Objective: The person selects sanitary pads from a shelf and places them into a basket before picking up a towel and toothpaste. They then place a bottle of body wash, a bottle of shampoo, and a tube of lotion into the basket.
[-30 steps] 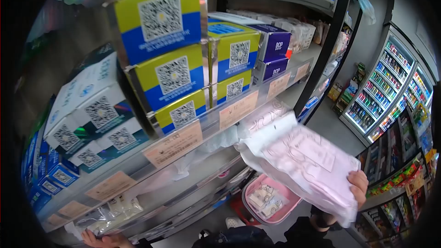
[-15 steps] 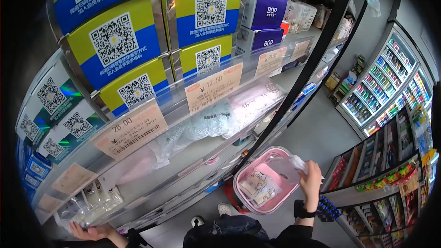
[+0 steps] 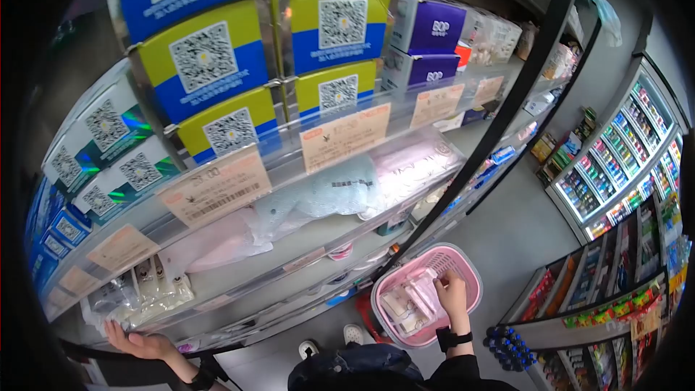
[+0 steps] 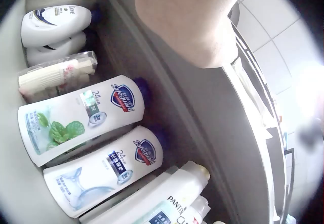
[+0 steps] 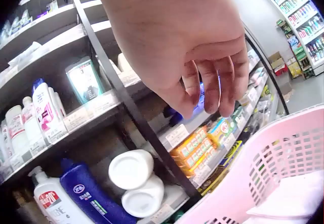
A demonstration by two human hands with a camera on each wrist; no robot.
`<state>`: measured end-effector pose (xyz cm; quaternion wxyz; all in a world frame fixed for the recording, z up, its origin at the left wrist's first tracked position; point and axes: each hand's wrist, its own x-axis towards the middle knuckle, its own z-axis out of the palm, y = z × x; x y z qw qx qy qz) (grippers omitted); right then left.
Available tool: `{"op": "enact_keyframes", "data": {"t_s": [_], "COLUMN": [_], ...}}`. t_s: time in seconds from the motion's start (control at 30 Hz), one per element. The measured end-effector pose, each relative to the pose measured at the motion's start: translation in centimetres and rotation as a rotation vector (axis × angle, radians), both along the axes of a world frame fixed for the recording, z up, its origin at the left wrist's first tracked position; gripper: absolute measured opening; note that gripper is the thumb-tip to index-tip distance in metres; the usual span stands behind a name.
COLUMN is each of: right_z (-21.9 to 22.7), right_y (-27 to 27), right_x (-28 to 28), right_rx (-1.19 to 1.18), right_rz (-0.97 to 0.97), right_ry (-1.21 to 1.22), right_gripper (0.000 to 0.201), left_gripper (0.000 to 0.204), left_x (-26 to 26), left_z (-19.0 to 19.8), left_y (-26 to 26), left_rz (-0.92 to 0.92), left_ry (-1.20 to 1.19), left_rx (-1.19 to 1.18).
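Note:
In the head view my right hand [image 3: 452, 293] is over the pink basket [image 3: 472, 273], beside a pink package [image 3: 427, 297] that lies in it. The right wrist view shows that hand [image 5: 187, 57] with its fingers loosely bent and nothing between them; part of the basket [image 5: 248, 168] and a pale package [image 5: 291, 196] are below. My left hand [image 3: 141, 344] rests with relaxed fingers at the shelf's front edge, by clear packets [image 3: 163, 293]. Only bare skin of the left hand or wrist [image 4: 192, 27] shows in the left wrist view, its fingers hidden.
Yellow-blue boxes [image 3: 340, 22] and purple boxes [image 3: 431, 25] fill the upper shelf. Below lie a green package [image 3: 326, 188] and a pink one [image 3: 413, 166]. A black post [image 3: 499, 123] stands left of the aisle floor [image 3: 489, 217]. Bottles [image 4: 83, 118] stand lower down.
The pink package that my right hand held up a second ago has moved down into the basket, and that hand has let go of it. My left hand has stayed near the shelf edge.

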<state>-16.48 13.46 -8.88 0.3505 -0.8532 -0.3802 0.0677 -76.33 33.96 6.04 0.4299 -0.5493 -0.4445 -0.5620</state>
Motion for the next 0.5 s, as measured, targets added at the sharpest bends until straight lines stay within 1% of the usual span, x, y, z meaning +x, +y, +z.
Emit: {"op": "enact_keyframes", "data": {"t_s": [0.03, 0.1, 0.17, 0.23, 0.27, 0.3, 0.37, 0.4, 0.47, 0.5], "right_z": [1.3, 4.5, 7.1, 10.3, 12.5, 14.3, 17.5, 19.0, 21.7, 22.9], "right_y": [1.0, 3.3, 5.1, 7.1, 7.8, 8.7, 10.4, 11.0, 12.2, 12.9], "right_x": [-0.5, -2.0, -3.3, -4.9, -5.9, -6.7, -8.1, -8.8, -10.2, -10.9], "right_rx": [0.008, 0.237, 0.280, 0.540, 0.577, 0.581, 0.799, 0.802, 0.899, 0.905], "right_rz": [0.021, 0.073, 0.109, 0.231, 0.272, 0.285, 0.446, 0.452, 0.549, 0.552], "right_ry": [0.000, 0.070, 0.110, 0.018, -0.025, -0.020, -0.217, -0.215, -0.424, -0.423], "right_gripper": [0.018, 0.016, 0.014, 0.015, 0.020, 0.020, 0.026, 0.026, 0.036, 0.036], "left_gripper": [0.043, 0.042, 0.041, 0.041, 0.041, 0.041, 0.041, 0.042, 0.043, 0.044], "left_x": [-0.1, -0.3, 0.1, 0.4, 0.5, 0.6, 0.6, 0.7, 0.7, 0.7], "left_z": [-0.1, -0.1, 0.1, 0.1, 0.1, 0.1, 0.3, 0.5, 0.5, 0.5], "left_y": [0.0, 0.0, -0.4, -0.7, -0.9, -1.0, -1.3, -1.5, -1.6, -1.7], "left_rz": [0.021, -0.032, 0.000, 0.002, 0.002, 0.015, -0.014, 0.001, 0.022, 0.037], "left_ry": [0.000, -0.012, -0.032, -0.090, -0.106, -0.105, -0.115, -0.105, -0.101, -0.097], "left_rx": [0.008, -0.010, -0.040, -0.072, -0.091, -0.087, -0.132, -0.144, -0.152, -0.163]}}
